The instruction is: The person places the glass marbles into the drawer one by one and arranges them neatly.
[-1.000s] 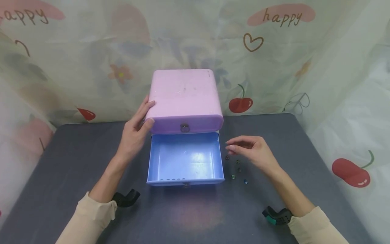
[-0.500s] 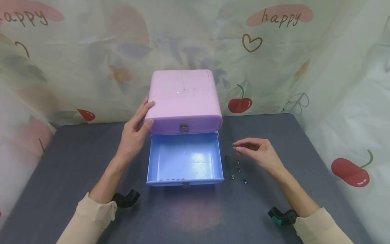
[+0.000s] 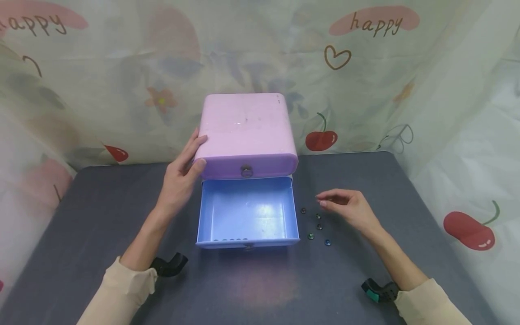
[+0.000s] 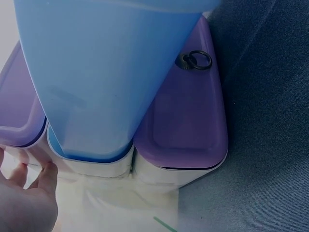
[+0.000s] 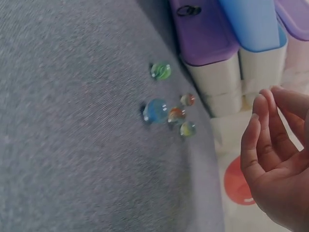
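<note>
A pink drawer cabinet [image 3: 247, 124] stands at the back of the table, its blue drawer [image 3: 243, 207] pulled out below a purple drawer front. My left hand [image 3: 178, 178] rests against the cabinet's left side, thumb at the front corner, fingers fairly straight. Inside the blue drawer, small dark round shapes line the front wall. Several glass marbles lie right of the drawer, among them a green marble [image 5: 161, 71] and a blue marble [image 5: 155, 111]. My right hand [image 3: 353, 210] hovers beside them, fingers loosely bent and fingertips close together, with nothing visible between them.
The dark grey tabletop [image 3: 260, 289] ends at a printed cloth [image 3: 252, 58] with cherries and lettering behind the cabinet. Below the blue drawer, a second purple drawer [image 4: 186, 106] with a ring pull is closed. Each wrist wears a black camera band.
My right hand has drawn back to the right and slightly toward me, away from the drawer. The left hand, cabinet and loose marbles have stayed in place.
</note>
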A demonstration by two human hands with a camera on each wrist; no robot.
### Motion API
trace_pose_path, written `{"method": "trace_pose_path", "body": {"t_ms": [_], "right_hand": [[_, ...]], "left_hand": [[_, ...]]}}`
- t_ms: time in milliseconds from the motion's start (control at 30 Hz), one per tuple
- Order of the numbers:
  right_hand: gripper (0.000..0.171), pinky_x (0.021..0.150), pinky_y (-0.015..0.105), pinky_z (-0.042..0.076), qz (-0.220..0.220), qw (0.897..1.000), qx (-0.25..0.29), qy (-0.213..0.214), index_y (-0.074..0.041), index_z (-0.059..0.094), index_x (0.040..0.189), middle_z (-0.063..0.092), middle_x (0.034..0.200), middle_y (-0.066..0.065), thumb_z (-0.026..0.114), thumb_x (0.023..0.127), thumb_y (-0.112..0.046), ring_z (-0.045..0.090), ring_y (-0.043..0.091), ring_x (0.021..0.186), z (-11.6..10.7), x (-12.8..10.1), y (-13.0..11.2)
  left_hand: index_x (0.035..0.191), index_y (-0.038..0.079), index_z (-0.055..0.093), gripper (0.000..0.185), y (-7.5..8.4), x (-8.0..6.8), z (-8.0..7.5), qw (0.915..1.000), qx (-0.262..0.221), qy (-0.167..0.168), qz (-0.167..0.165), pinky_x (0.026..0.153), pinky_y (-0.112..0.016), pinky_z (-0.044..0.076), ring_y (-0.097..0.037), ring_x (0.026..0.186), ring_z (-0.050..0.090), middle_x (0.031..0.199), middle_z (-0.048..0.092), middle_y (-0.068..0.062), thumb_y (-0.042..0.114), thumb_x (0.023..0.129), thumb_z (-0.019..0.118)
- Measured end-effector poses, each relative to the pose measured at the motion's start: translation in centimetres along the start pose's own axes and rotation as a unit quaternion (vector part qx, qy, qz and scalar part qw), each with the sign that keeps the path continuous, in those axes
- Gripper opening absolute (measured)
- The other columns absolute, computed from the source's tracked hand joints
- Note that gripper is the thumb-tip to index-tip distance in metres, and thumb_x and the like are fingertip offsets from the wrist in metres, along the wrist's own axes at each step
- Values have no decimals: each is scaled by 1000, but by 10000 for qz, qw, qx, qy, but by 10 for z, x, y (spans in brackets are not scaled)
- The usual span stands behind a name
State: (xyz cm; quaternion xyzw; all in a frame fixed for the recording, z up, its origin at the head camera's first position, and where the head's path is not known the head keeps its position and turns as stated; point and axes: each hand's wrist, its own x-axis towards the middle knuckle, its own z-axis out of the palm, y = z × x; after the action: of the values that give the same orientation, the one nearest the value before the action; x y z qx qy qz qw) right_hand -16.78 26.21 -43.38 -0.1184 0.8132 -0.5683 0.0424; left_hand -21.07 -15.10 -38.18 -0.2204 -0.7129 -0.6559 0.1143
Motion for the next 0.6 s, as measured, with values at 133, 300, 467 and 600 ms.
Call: {"method": "trace_pose_path", "body": {"t_ms": [133,300,467,600], "right_hand": [[27,78,25,57,41,10000,-42,8,7,69,113,68,109,28,72,91,-8,71,24,90,0,0,7],[26,77,23,56,120,9997,-197,-31,4,70,113,69,110,26,72,92,-10,70,18,90,-2,0,15],[24,76,22,55,190,9992,-347,-99,-1,72,113,71,108,20,72,92,-14,68,17,88,-4,1,24],[25,75,22,55,253,9984,-467,-172,-2,72,113,72,108,17,72,92,-16,67,17,87,-6,1,29]], "left_hand": [[148,12,49,48,0,0,0,10000,38,-12,0,114,-24,30,-13,149,23,162,28,5,3,101,54],[148,13,48,48,0,-1,-1,9999,112,-44,-17,114,-24,30,-12,149,22,162,27,7,4,102,54],[148,13,49,48,1,-1,-1,9999,117,-30,-25,114,-25,30,-13,149,23,162,28,7,4,102,54],[148,13,49,47,1,0,0,10000,75,-19,-23,114,-24,30,-13,149,23,162,28,5,4,102,54]]}}
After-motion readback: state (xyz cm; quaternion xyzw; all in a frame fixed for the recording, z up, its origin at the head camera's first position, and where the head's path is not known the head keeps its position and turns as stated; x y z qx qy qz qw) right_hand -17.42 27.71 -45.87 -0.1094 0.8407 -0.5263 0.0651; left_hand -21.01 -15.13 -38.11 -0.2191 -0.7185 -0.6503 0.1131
